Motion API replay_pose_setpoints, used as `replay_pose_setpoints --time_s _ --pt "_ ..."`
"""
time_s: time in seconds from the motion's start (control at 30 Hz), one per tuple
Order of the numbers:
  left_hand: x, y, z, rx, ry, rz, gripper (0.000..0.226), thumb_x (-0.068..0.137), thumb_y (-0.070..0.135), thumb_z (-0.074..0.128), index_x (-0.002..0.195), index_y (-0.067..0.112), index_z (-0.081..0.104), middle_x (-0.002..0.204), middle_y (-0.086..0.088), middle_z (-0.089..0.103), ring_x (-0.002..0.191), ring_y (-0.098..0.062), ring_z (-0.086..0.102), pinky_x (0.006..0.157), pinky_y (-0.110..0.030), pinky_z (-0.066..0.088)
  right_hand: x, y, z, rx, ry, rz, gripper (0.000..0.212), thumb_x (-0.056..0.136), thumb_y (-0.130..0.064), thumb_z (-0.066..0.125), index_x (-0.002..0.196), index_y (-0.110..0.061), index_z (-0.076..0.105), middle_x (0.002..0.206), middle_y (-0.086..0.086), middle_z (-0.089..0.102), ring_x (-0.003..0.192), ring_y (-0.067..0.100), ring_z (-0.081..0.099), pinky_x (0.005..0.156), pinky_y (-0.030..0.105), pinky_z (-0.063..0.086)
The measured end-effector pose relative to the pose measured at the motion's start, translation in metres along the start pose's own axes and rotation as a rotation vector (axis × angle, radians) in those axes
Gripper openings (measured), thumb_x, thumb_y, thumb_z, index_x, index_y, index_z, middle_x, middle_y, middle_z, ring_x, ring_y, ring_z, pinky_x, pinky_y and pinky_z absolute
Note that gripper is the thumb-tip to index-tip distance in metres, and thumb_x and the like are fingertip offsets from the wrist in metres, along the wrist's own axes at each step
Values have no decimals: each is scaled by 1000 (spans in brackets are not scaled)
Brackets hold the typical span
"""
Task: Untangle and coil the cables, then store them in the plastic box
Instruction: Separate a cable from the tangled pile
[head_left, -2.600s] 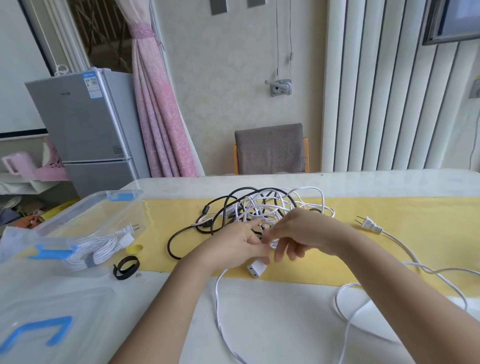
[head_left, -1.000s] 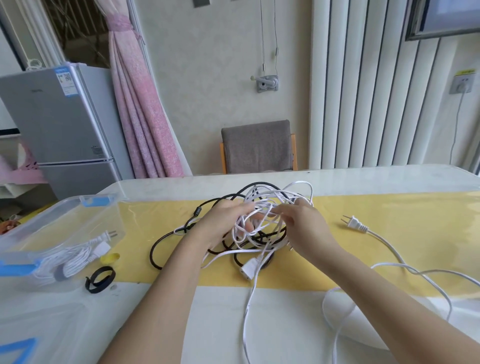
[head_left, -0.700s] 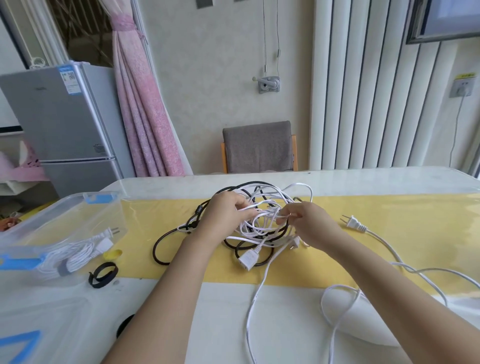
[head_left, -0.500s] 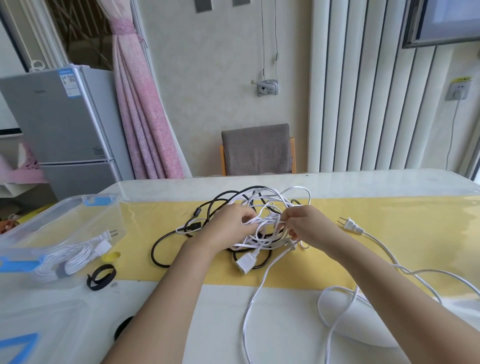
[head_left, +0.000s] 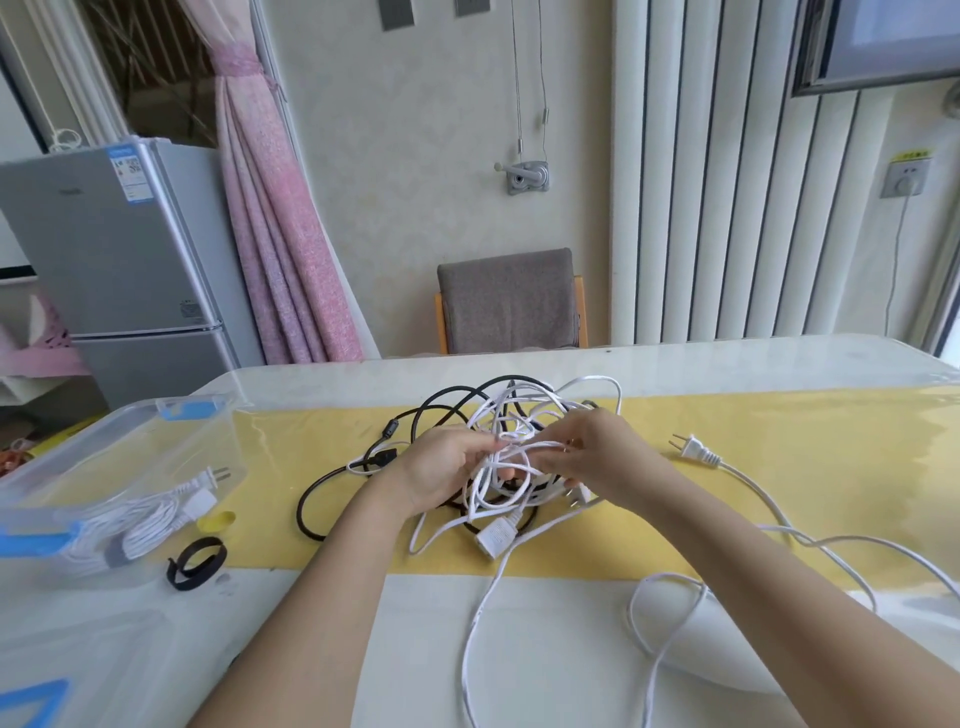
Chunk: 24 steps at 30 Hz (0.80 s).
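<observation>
A knot of white cables (head_left: 524, 415) and a black cable (head_left: 311, 493) lies on the yellow table runner at the centre. My left hand (head_left: 447, 473) and my right hand (head_left: 597, 457) both pinch white strands of the knot, lifted slightly off the table. A white socket end (head_left: 493, 535) hangs below the hands. One white cable trails right to a plug (head_left: 693, 449) and loops near the table's front. The clear plastic box (head_left: 104, 457) stands at the left with a coiled white cable (head_left: 135, 530) inside.
A black strap loop (head_left: 197, 564) and a small yellow piece (head_left: 215, 521) lie beside the box. The box's lid with blue clips (head_left: 31, 696) is at the front left. A grey chair (head_left: 511, 301) stands behind the table, a fridge (head_left: 119, 249) at the far left.
My hands went from the near edge of the tangle into its middle and lifted white strands; the white socket end now dangles under them. The camera view shifted slightly.
</observation>
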<state>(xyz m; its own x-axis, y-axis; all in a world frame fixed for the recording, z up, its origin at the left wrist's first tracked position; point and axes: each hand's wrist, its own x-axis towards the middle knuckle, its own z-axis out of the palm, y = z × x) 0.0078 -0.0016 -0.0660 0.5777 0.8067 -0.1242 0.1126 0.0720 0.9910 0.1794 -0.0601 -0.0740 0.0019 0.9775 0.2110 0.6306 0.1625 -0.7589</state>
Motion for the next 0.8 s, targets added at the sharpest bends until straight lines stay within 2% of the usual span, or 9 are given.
replay_pose_setpoints --time_s 0.07,0.13,0.23,0.33,0.43,0.53,0.6,0.7,0.8 --pt "-2 1 2 -23 42 -21 24 93 -4 40 82 -8 61 51 -6 60 40 -9 53 42 -16 41 0 -3 -1 -32 -37 17 5 81 -23 72 83 -20 75 70 9 65 56 14 56 57 32 50" --pt "0 3 5 47 142 2 23 91 1 46 76 -4 63 47 -4 55 39 -10 49 44 -18 39 -1 -6 -1 -124 -69 8 11 81 -22 70 86 -13 73 71 8 64 58 15 55 56 29 46" --pt "3 7 7 313 249 67 30 77 27 58 56 8 67 47 -3 54 54 -20 44 63 -29 35 -2 -10 2 -217 -80 5 30 86 -32 65 79 -3 66 68 9 56 57 16 46 52 27 35" --pt "2 10 0 508 311 113 35 68 39 69 53 7 70 56 -14 40 58 -21 33 58 -30 29 -4 -8 -7 -214 -78 48 40 88 -38 62 59 -11 57 57 1 57 45 8 42 44 20 32" --pt "1 8 -9 547 314 121 35 71 38 77 59 5 73 61 -15 50 62 -18 42 60 -26 36 -6 -6 -23 -230 -57 63 41 82 -39 70 55 -13 53 53 -3 50 48 13 37 45 22 28" --pt "0 12 -6 360 248 102 32 79 20 70 51 5 70 56 -14 61 52 -19 50 59 -22 42 -7 -2 -30 -247 -39 26 39 80 -30 73 55 -11 50 53 -7 48 49 12 36 45 20 29" --pt "-1 16 3 123 119 125 40 82 4 59 42 5 63 46 -9 58 45 -15 51 56 -23 46 -6 -1 -37 -217 -10 -1 46 81 -29 73 46 -16 46 51 -5 44 46 12 30 44 20 27" --pt "0 19 14 -224 -45 138 37 76 -1 56 40 6 58 44 -6 52 47 -16 52 85 -43 52 -5 1 -45 -208 56 -61 48 85 -34 69 45 -16 48 53 6 39 48 13 26 45 24 25" --pt "2 15 15 -442 -41 79 35 70 -1 54 36 9 52 38 -3 40 46 -15 45 72 -34 58 -6 1 -42 -198 74 -95 39 91 -32 61 58 -11 62 53 3 55 46 11 41 49 24 34"
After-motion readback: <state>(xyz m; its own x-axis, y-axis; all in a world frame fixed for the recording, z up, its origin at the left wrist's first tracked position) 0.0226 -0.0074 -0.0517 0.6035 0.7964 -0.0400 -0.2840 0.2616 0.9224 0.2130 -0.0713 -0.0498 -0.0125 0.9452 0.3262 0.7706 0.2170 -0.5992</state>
